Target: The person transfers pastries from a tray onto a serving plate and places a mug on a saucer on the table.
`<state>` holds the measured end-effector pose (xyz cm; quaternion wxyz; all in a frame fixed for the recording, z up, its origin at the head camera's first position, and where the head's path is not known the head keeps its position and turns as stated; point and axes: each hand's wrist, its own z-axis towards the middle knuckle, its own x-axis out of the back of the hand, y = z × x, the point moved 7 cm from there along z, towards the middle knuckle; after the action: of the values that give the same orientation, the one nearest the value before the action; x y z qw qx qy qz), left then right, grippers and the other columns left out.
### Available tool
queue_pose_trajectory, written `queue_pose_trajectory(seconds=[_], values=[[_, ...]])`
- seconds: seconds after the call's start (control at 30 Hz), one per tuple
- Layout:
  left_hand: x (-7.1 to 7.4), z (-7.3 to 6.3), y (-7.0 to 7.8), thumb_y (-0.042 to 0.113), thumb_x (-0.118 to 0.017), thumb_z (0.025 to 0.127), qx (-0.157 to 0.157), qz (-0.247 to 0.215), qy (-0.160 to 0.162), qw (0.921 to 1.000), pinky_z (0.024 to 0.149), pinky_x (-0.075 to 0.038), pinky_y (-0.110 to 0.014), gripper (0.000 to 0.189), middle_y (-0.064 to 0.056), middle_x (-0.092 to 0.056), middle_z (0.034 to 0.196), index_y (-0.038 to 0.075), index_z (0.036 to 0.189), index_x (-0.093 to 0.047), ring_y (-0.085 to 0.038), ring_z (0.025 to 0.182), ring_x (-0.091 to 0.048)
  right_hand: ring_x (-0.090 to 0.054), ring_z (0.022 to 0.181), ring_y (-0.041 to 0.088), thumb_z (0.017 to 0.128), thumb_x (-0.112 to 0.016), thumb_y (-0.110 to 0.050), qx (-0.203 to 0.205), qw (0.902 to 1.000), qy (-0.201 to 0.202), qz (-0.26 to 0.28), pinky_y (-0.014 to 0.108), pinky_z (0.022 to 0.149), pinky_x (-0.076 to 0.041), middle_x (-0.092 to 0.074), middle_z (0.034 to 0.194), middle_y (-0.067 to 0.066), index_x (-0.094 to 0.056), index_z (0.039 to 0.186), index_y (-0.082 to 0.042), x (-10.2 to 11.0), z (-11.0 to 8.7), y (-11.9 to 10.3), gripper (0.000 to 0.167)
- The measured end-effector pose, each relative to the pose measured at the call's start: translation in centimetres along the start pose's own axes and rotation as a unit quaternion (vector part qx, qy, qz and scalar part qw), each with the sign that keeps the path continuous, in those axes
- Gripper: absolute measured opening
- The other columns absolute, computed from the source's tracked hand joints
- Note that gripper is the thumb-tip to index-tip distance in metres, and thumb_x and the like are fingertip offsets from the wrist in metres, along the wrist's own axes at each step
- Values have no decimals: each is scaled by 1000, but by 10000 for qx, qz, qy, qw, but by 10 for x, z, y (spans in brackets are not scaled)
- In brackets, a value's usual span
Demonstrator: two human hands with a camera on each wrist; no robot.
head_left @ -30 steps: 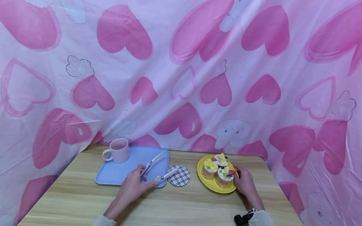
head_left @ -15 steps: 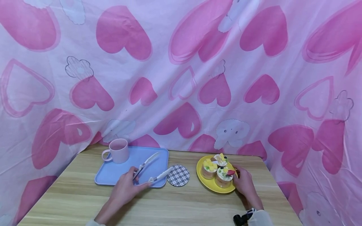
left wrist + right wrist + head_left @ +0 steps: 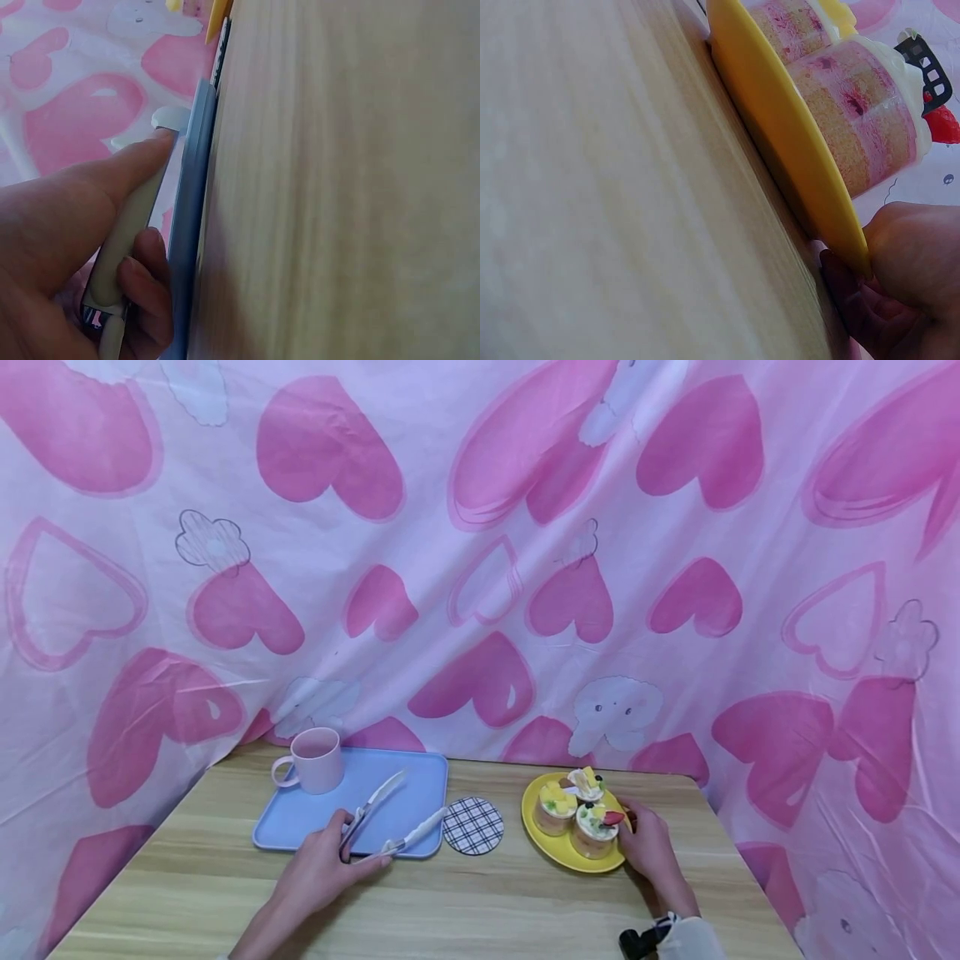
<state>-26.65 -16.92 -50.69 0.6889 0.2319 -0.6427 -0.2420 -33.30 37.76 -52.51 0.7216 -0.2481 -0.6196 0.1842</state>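
Observation:
My left hand point(image 3: 318, 864) grips a pair of tongs point(image 3: 406, 839), whose two pale arms spread apart over the front of the blue tray point(image 3: 281, 835). In the left wrist view the fingers curl round the handle of the tongs point(image 3: 124, 247), thumb along one arm. At the right, my right hand point(image 3: 654, 850) pinches the rim of a yellow plate point(image 3: 558, 857), thumb above and fingers beneath. On that plate stand three small cake cups point(image 3: 595, 835) topped with cream and fruit; the right wrist view shows pink-and-yellow layers in the nearest cake cup point(image 3: 859, 112).
A pink mug point(image 3: 317, 762) stands on the tray's back left corner. Between tray and plate lies a round checked coaster point(image 3: 473, 826). Behind the wooden table point(image 3: 480, 910) hangs a pink heart-patterned cloth point(image 3: 472, 681).
My left hand has drawn the tongs leftward and toward me, away from the coaster and over the tray's front. The right hand and plate stay where they were.

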Motion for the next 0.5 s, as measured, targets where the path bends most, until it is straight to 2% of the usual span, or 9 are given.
queue_pose_trajectory(seconds=[0.13, 0.33, 0.4, 0.5], values=[[-1, -4, -3, 68, -92, 73, 76, 93, -97, 9999, 55, -37, -29, 92, 0, -54, 72, 11, 134, -53, -13, 63, -51, -66, 110, 33, 106, -61, -5, -14, 10000, -2, -7, 52, 94, -60, -68, 134, 26, -57, 152, 0, -1, -1, 0, 47], [-1, -10, 0, 77, -87, 74, -73, 644, -339, 9973, 63, -52, -41, 99, -7, -64, 80, 7, 134, -52, -19, 71, -60, -66, 111, 33, 106, -62, -5, -40, 10000, -14, -9, 52, 94, -60, -67, 136, 26, -56, 153, 0, -1, -2, 1, 47], [1, -12, 2, 81, -83, 74, -112, 865, -400, 9954, 66, -54, -43, 106, -9, -65, 82, 3, 139, -51, -20, 72, -61, -66, 111, 33, 106, -62, -6, -38, 10000, -18, 2, 51, 93, -61, -67, 136, 27, -56, 153, 0, -2, -1, 1, 48], [3, -14, 5, 85, -79, 74, -158, 1161, -439, 9921, 61, -51, -41, 114, -8, -62, 78, 1, 145, -49, -20, 69, -58, -66, 108, 32, 106, -62, -6, -16, 10000, -36, 31, 48, 89, -61, -68, 134, 27, -56, 153, 1, -1, 0, 2, 48]])
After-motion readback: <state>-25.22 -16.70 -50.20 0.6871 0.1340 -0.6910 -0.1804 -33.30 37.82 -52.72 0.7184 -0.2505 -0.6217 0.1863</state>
